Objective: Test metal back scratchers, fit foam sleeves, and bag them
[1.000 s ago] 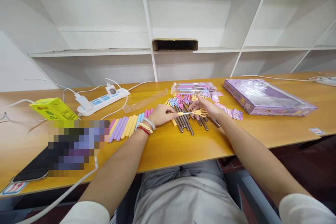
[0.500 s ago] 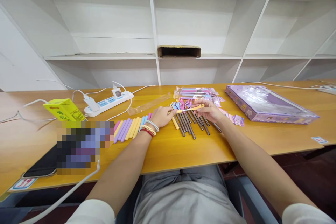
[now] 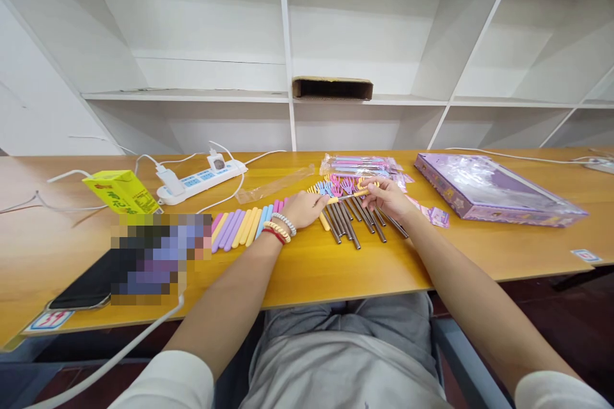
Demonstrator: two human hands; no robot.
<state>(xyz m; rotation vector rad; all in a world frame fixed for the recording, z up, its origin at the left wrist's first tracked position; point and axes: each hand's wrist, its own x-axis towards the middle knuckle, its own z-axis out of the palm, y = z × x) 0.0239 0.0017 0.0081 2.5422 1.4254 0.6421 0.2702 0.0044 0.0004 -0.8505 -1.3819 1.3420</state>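
Observation:
A yellow back scratcher with a thin metal shaft spans my two hands just above the table. My left hand pinches its left end, and my right hand grips the end by the yellow claw head. Under and around them lie several metal rods topped with blue, pink, purple and yellow claw heads. One yellow handle rests beside the rods. Left of my left wrist, a row of pink, yellow, purple and blue handles lies side by side, partly hidden by the hand.
Wrapped packs lie behind the rods, with small purple packets to the right. A purple box stands farther right. A power strip, yellow carton, phone and clear plastic sleeve are leftward.
My view has shifted slightly, so the scene sits a little higher and to the right. Both hands still hold the yellow back scratcher in nearly the same place.

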